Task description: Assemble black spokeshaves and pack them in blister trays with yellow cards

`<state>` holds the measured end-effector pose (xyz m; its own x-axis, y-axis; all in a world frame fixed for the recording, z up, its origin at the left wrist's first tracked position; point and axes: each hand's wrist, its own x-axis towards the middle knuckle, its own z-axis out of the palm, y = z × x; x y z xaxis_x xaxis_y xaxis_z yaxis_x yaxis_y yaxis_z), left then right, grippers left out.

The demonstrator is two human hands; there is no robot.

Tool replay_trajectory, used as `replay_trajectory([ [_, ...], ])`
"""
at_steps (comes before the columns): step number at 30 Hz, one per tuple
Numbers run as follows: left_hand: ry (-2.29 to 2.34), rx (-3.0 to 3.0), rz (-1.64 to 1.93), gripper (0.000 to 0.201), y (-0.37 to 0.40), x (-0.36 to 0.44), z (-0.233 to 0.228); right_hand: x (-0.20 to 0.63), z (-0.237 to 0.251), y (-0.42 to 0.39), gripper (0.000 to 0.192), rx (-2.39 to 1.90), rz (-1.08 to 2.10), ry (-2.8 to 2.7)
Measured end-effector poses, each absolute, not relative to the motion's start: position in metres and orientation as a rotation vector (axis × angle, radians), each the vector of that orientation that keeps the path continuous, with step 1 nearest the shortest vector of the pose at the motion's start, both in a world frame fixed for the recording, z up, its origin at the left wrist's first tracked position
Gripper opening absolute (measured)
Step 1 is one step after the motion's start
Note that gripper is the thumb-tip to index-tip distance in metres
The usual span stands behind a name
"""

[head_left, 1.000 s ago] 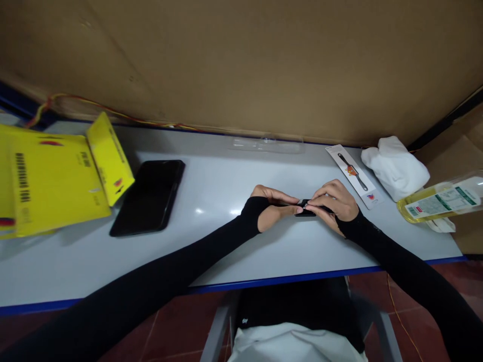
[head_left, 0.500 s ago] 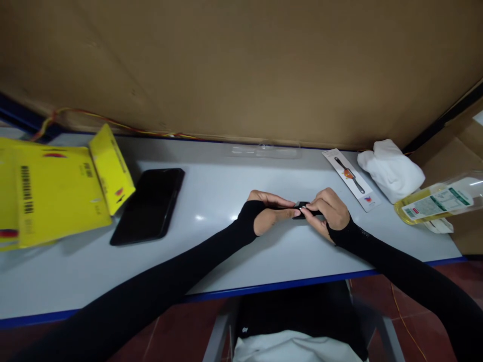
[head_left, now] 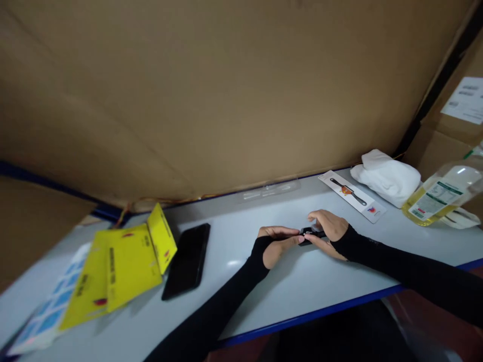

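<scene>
Between my two hands, just above the table, is a small black tool that looks like a spokeshave (head_left: 306,232), most of it covered by fingers. My left hand (head_left: 278,245) pinches its left side, with the thumb in front and the fingers stretched behind. On the other side, my right hand (head_left: 329,229) has its thumb against the tool's middle near a small shiny part. The index finger of that hand is lifted and bent above the tool. A card (head_left: 352,195) picturing a two-handled tool of this kind lies beyond my right hand.
A black tablet-like slab (head_left: 188,261) and an unfolded yellow package (head_left: 132,266) lie on the table (head_left: 241,286) at left. Clear plastic packaging (head_left: 269,191) rests by the cardboard wall. At right are a white cloth (head_left: 388,176) and a bottle of yellow liquid (head_left: 433,201).
The view has tilted and swung left, so the things appear shifted. My right index finger has risen off the tool, while both hands keep hold of it.
</scene>
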<state>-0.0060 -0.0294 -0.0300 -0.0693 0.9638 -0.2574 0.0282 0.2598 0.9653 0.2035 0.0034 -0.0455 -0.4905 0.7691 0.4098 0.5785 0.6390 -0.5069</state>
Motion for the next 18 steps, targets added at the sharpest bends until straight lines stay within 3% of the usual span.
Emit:
replay_trajectory([
  [2, 1.388, 1.071, 0.985, 0.042, -0.03, -0.009, -0.029, 0.206, -0.044, 0.006, 0.041, -1.131, 0.523, -2.359],
  [8, 1.523, 1.412, 0.904, 0.067, 0.0, -0.04, -0.024, 0.213, -0.039, 0.014, 0.035, -1.232, 0.874, -2.266],
  [13, 2.029, 2.201, 0.762, 0.048, 0.062, -0.059, -0.006, 0.215, -0.047, 0.024, 0.036, -1.115, 1.138, -1.97],
  [18, 2.099, 2.347, 0.456, 0.052, 0.088, -0.048, -0.006, 0.213, -0.057, 0.041, 0.041, -1.049, 1.243, -1.733],
])
